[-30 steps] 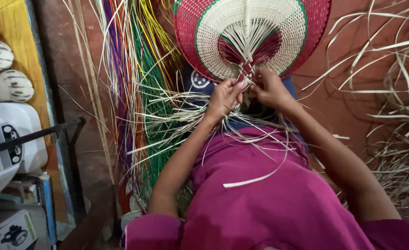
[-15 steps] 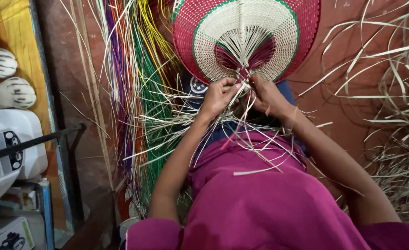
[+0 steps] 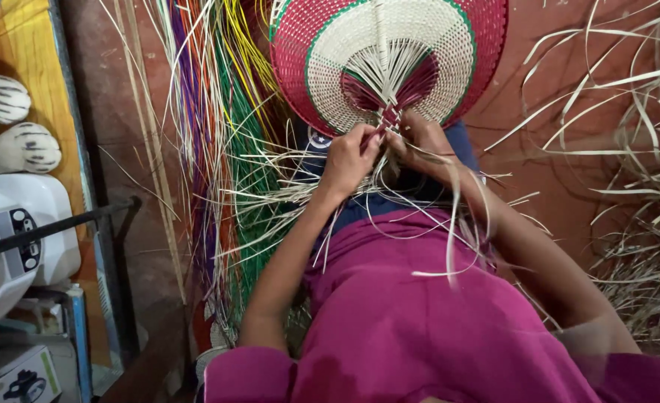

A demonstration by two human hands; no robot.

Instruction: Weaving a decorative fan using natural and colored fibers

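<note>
Head | both hands (image 3: 352,155) pinch woven fan (image 3: 390,60) (round, lattice) strips

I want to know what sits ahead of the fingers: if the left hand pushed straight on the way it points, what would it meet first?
Probably the woven fan: the left hand points at its base, where the strips gather, though depth is unclear.

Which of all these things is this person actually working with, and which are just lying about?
In use:
- woven fan, red rim, cream centre
- loose cream strips trailing from its base
- left hand and right hand, both pinching strips there

Lying about:
- coloured strip bundle
- pale strips on the floor
- white appliance
- two striped white objects
</note>
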